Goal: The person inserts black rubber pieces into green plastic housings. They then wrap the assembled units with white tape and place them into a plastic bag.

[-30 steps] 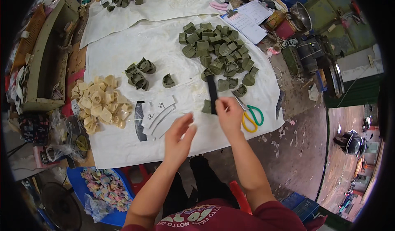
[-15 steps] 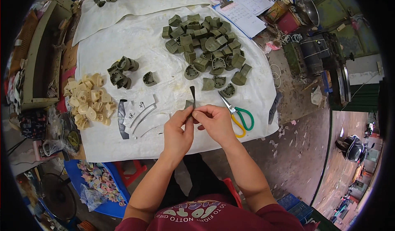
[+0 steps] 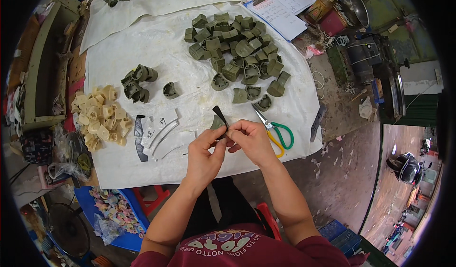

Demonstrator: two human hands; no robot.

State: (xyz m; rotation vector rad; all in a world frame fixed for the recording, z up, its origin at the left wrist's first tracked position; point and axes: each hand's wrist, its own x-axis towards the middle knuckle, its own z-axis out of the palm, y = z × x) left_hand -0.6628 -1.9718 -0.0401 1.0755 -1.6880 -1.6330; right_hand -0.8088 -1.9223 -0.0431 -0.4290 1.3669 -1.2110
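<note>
In front of me on the white sheet, both my hands meet at the fingertips. My left hand [image 3: 205,152] is closed in a pinch on a thin dark strip [image 3: 219,113], whose wider end sticks up beyond the fingers. Against the same strip, my right hand [image 3: 251,141] presses its thumb and forefinger together. A small olive-green piece [image 3: 217,123] shows just past my left fingertips; whether it is held or lies on the sheet I cannot tell. Scissors [image 3: 271,127] with one green and one yellow handle lie right of my right hand.
Olive-green hollow blocks [image 3: 245,48] are heaped beyond my hands, with a smaller cluster [image 3: 138,81] to the left. Cream-coloured pieces [image 3: 100,115] are piled at far left, near curved paper-like templates [image 3: 159,129]. A clipboard [image 3: 278,20] lies at the far right, a blue bin [image 3: 85,200] below the table.
The strip's free end has tilted to the left and sits slightly lower. My fingers have shifted a little around it, and more of the small green piece shows.
</note>
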